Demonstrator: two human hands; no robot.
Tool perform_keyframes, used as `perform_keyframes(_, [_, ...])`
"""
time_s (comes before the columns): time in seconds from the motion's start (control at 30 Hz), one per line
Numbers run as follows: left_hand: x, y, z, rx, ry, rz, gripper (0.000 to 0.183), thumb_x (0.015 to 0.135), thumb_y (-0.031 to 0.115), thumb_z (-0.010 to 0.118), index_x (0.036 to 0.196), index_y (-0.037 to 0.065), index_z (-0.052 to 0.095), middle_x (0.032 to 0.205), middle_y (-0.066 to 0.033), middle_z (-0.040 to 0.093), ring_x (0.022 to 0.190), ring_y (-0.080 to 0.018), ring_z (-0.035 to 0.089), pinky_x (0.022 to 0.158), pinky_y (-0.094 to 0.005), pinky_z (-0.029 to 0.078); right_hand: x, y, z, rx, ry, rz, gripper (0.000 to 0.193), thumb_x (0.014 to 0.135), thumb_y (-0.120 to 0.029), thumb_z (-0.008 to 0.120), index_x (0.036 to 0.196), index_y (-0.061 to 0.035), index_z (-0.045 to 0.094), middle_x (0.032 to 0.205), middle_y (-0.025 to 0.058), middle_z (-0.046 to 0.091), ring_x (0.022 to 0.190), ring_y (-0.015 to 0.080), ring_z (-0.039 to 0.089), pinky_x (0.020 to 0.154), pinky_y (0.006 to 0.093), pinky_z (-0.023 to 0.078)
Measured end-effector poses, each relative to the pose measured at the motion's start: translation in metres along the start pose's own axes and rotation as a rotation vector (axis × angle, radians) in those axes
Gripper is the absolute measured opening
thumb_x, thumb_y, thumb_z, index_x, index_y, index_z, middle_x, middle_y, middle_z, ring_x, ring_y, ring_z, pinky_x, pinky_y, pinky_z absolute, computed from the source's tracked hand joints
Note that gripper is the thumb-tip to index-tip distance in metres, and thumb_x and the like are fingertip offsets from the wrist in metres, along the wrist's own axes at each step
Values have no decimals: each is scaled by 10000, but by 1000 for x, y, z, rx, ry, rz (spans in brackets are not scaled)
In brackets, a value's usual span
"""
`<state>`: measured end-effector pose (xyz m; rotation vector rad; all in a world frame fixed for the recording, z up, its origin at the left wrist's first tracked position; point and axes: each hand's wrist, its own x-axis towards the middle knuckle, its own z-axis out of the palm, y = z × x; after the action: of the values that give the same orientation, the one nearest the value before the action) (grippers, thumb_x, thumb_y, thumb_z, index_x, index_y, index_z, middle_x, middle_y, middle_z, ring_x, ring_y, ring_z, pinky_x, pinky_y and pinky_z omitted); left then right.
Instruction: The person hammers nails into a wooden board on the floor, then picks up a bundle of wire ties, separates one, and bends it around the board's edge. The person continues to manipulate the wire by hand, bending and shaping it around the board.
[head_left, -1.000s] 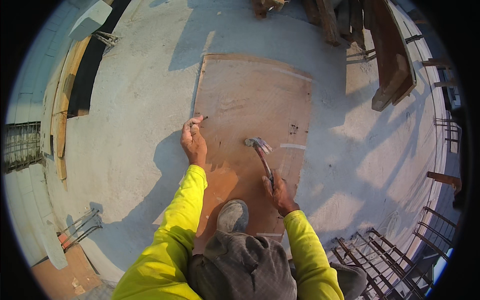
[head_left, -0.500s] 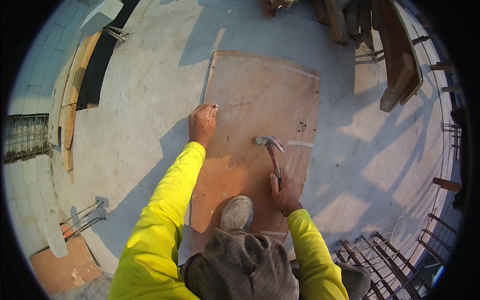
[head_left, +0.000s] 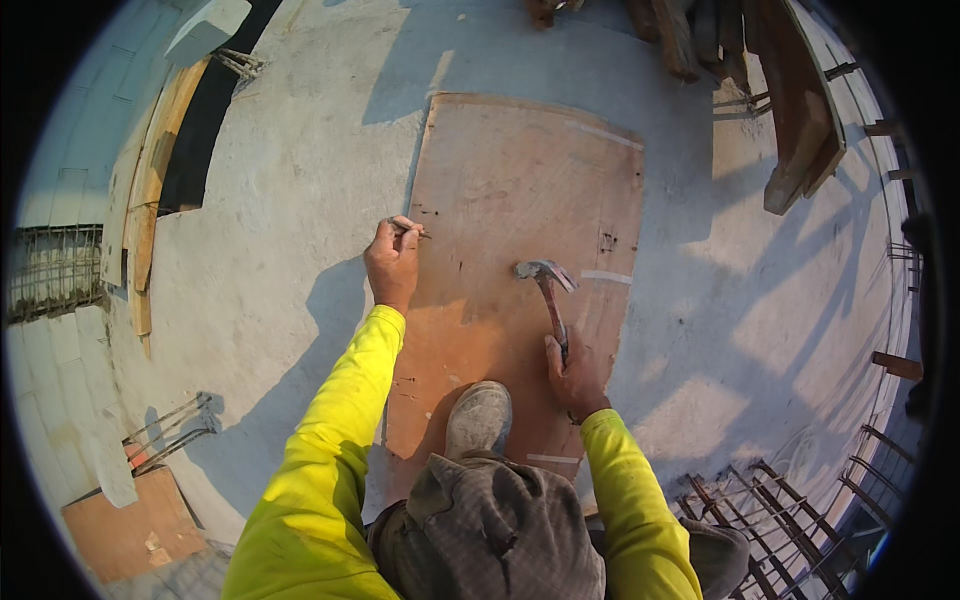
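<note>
A reddish-brown plywood sheet lies flat on the grey concrete, under my booted foot. By the sheet's left edge, my left hand is closed in a pinch around a thin nail, whose end sticks out toward the board. Part of the nail is hidden by the fingers. My right hand grips the handle of a claw hammer. Its metal head hangs over the middle of the board, apart from the left hand. Small dark nail marks show along the board's left edge.
Rebar bars stick out at the lower right, and more rods at the lower left. Boards lean at the upper right. A dark opening with timber beside it is at the upper left.
My left hand has drawn slightly left and down and turned, so the nail in its fingers now shows. The hammer has shifted slightly up and right with my right hand.
</note>
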<state>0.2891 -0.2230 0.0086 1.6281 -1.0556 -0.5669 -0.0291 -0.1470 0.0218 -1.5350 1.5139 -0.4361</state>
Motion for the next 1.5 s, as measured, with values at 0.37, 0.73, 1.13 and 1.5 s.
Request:
perform_keyframes(0.37, [-1,-3,7,219,27,137,54,944,77,629,988,47,617,881,-101,726,791,-266,718,728,-360,558,0,6,5,-15,82,-105,173,1014,-206,602,979,-42,562,640,195,545,535,345,529,541,420,431])
perform_keyframes(0.73, [3,-22,5,386,-92,312,72,911,93,640,952,37,657,963,-179,694,889,-382,684,736,-447,564,19,-105,9,18,-66,-437,295,993,-182,600,1220,-37,479,933,241,649,814,474,645,672,528,519])
perform_keyframes(1.13, [-2,-24,10,437,-20,359,101,912,116,670,1000,66,668,993,-111,715,840,-348,703,708,-425,585,47,-165,-13,8,-38,-534,254,990,-184,581,1155,-29,468,940,271,641,809,487,647,667,564,510])
perform_keyframes(1.5, [-2,-25,12,406,-11,359,115,912,122,674,1014,68,669,994,-129,714,840,-374,696,703,-439,579,51,-158,-12,-59,-73,-585,316,958,-159,623,1206,-18,486,903,268,651,779,484,654,661,545,526])
